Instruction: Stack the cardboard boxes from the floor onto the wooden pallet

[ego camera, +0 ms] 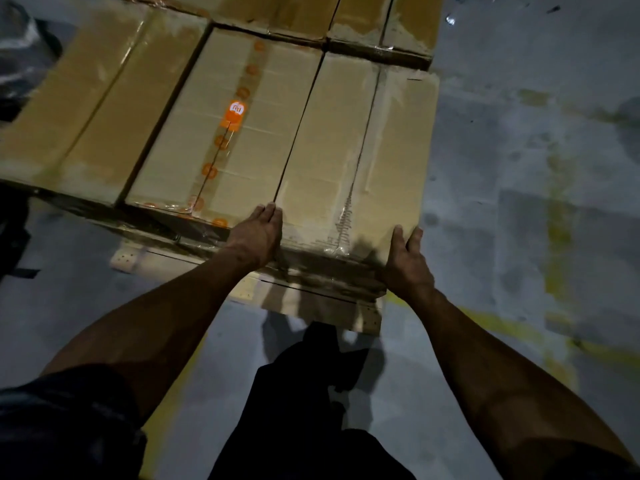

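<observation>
Cardboard box, taped, near right of the wooden pallet, flush beside the orange-stickered box; long axis runs near to far. Left hand and right hand lie flat-fingered on its two near corners, equally near.

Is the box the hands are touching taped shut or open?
Shut. The box lies flat on the stack, flaps closed, clear tape along its seam.
</observation>
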The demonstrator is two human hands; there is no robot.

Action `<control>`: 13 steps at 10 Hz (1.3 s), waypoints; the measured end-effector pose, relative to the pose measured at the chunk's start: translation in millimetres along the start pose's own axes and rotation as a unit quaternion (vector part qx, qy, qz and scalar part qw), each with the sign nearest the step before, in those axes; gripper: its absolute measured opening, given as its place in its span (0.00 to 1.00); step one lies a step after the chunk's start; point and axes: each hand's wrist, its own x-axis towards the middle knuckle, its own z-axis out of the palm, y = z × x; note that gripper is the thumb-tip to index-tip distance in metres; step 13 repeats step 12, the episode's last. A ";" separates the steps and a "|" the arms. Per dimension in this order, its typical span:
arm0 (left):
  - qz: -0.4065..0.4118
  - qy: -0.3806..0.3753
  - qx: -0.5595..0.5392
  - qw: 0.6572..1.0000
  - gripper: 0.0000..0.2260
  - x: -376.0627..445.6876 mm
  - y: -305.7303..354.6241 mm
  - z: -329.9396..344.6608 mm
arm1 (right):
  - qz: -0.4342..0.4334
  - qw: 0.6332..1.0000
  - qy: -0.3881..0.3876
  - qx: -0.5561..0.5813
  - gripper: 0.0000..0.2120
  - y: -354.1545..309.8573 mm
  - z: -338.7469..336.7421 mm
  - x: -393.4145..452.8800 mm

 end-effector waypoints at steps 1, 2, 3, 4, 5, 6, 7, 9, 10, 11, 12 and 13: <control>-0.023 0.006 0.009 1.000 0.31 1.0 4.6 -4.6 | 0.006 1.000 0.016 -0.023 0.48 -1.4 -0.1 1.5; -0.024 0.019 0.006 1.000 0.31 -0.3 3.6 -9.5 | 0.011 0.999 0.016 -0.033 0.48 -2.6 -1.9 2.8; -0.024 0.012 0.015 1.000 0.32 -0.5 1.8 -11.6 | 0.017 0.999 0.011 -0.037 0.48 -5.1 -5.1 3.9; -0.021 0.015 0.034 0.999 0.33 -0.3 2.3 -14.8 | 0.013 0.999 0.016 -0.044 0.48 -6.6 -8.9 7.0; -0.019 0.008 0.065 0.998 0.35 -1.3 7.6 -23.4 | 0.018 0.999 0.014 -0.042 0.48 -8.3 -13.5 9.8; -0.018 0.007 0.072 0.997 0.35 -1.6 10.5 -28.0 | 0.024 0.999 0.003 -0.031 0.48 -8.6 -15.4 9.3; -0.016 0.020 0.070 0.997 0.31 0.5 9.4 -25.9 | 0.021 0.999 0.000 -0.031 0.47 -7.0 -14.3 9.1; 0.000 0.011 0.054 0.998 0.27 3.1 8.8 -37.3 | 0.009 1.000 -0.013 -0.026 0.44 -6.9 -16.0 6.2; 0.010 0.007 0.047 0.999 0.20 3.2 4.1 -45.2 | 0.004 0.999 -0.035 -0.023 0.46 -7.0 -20.6 4.9; 0.015 -0.013 -0.004 1.000 0.17 6.5 -1.0 -60.3 | 0.008 0.998 -0.059 0.006 0.44 -4.5 -33.6 10.9; 0.002 -0.029 -0.007 1.000 0.18 16.3 3.9 -77.2 | 0.005 0.998 -0.048 0.051 0.34 -3.8 -46.7 18.6; 0.002 -0.029 -0.007 1.000 0.18 16.3 3.9 -77.2 | 0.005 0.998 -0.048 0.051 0.34 -3.8 -46.7 18.6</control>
